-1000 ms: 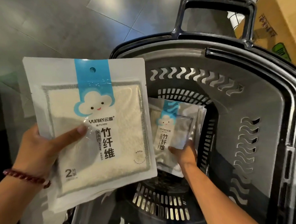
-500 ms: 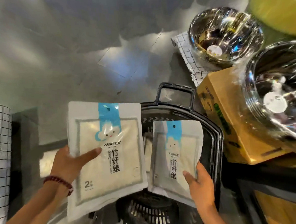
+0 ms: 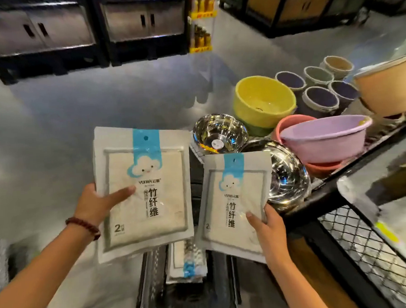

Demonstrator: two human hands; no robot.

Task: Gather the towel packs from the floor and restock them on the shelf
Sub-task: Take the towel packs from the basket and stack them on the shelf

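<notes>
My left hand (image 3: 98,203) grips a stack of white towel packs (image 3: 143,192) with a blue cloud label, thumb across the front. My right hand (image 3: 268,228) holds another towel pack (image 3: 233,204) by its lower right corner, thumb on the front. Both are raised above a dark plastic shopping basket (image 3: 230,291) on the floor. One more towel pack (image 3: 187,263) lies inside the basket, partly hidden by the packs I hold. A black wire shelf (image 3: 356,230) runs along the right.
Steel bowls (image 3: 219,134), a yellow basin (image 3: 262,101), pink and lilac basins (image 3: 323,140) and several round baskets (image 3: 321,98) crowd the right side. Dark cabinets (image 3: 80,30) line the far wall. Grey floor (image 3: 55,128) spreads to the left.
My right hand has lifted its pack out of the basket and up beside the left one. The view has risen from the basket toward the aisle and basins.
</notes>
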